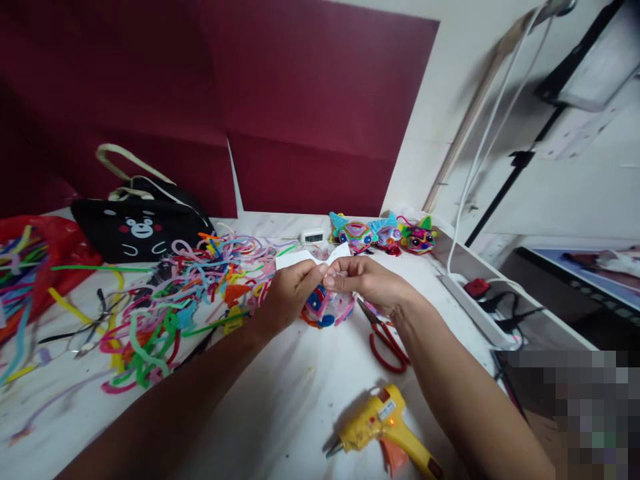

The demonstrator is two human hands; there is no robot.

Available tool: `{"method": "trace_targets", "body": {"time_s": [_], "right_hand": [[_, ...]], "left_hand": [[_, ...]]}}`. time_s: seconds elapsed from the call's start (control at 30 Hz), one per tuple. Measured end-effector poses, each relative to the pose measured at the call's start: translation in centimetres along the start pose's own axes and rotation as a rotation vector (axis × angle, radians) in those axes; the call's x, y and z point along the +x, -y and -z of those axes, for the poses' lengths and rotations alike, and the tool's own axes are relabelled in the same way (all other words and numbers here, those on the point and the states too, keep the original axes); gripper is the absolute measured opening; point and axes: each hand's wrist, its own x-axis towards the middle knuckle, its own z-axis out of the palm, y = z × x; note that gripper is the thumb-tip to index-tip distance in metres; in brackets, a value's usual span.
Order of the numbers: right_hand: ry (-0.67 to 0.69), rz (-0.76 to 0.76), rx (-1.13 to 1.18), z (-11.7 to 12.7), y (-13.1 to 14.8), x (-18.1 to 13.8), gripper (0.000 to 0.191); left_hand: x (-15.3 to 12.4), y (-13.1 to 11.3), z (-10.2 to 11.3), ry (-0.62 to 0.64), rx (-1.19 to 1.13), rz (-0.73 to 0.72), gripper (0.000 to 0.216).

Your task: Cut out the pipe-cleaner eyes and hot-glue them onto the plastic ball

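Note:
My left hand (287, 293) and my right hand (367, 280) meet over the middle of the white table (280, 400). Both pinch a small white paper strip (313, 257) between thumb and fingers. Just under the hands sits a colourful pipe-cleaner figure (327, 310) with blue, red and pink parts, partly hidden by my fingers. Red-handled scissors (385, 340) lie right of it, under my right wrist. A yellow glue gun (385, 427) rests near the front edge.
A tangled heap of coloured pipe cleaners (175, 300) covers the left side, with pliers (95, 327) in it. A black bear-face bag (143, 227) and a red bag (35, 253) stand behind. Three finished figures (385, 235), a small clock (313, 236), a power strip (475, 300).

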Motion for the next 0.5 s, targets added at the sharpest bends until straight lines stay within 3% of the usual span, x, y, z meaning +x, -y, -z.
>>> {"method": "trace_targets", "body": {"time_s": [0.07,0.17,0.23,0.27,0.33,0.5], "right_hand": [[-0.044,0.039,-0.032,0.1,0.6,0.2,0.050],[-0.242,0.192,-0.160,0.5,1.8,-1.2,0.047],[-0.391,0.334,-0.448,0.7,2.0,-3.6,0.037],[-0.385,0.333,-0.571,0.7,1.9,-5.2,0.030],[-0.237,0.208,-0.784,0.5,0.7,-8.6,0.021],[0.019,-0.200,-1.079,-0.7,-5.7,-15.3,0.016]], "left_hand": [[0.4,0.3,0.1,-0.033,-0.074,0.027,0.040],[1.0,0.7,0.4,-0.075,-0.184,0.065,0.039],[1.4,0.8,0.8,-0.115,-0.264,0.088,0.037],[1.6,0.8,1.0,-0.137,-0.304,0.097,0.037],[1.9,0.8,1.5,-0.181,-0.382,0.111,0.038],[2.7,0.6,2.5,-0.261,-0.574,0.137,0.044]]}}
